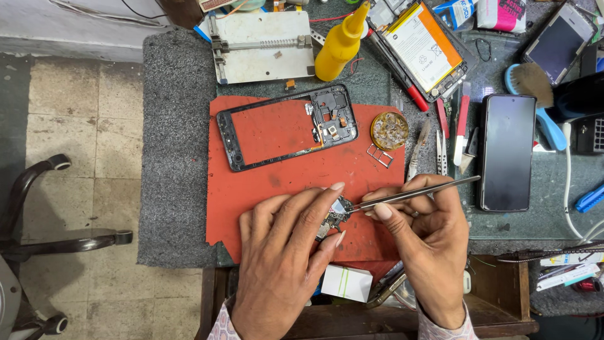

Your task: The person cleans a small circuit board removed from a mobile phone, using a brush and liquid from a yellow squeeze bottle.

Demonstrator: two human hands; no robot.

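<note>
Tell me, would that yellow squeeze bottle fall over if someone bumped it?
Probably, yes. The yellow squeeze bottle stands upright, tall with a thin nozzle, so a bump near the top could tip it. Its rounded body would likely roll once down. It looks like soft plastic, so it should dent, not break.

The counter is covered with a grey felt-like sheet, and a red mat lies in the middle of it. On the mat rest a black phone frame and a small metal card tray, with a round tin of small parts at its right edge. Further back lie a white clamp plate, a yellow squeeze bottle and an opened phone with its battery showing; a dark phone lies face up to the right.
</note>
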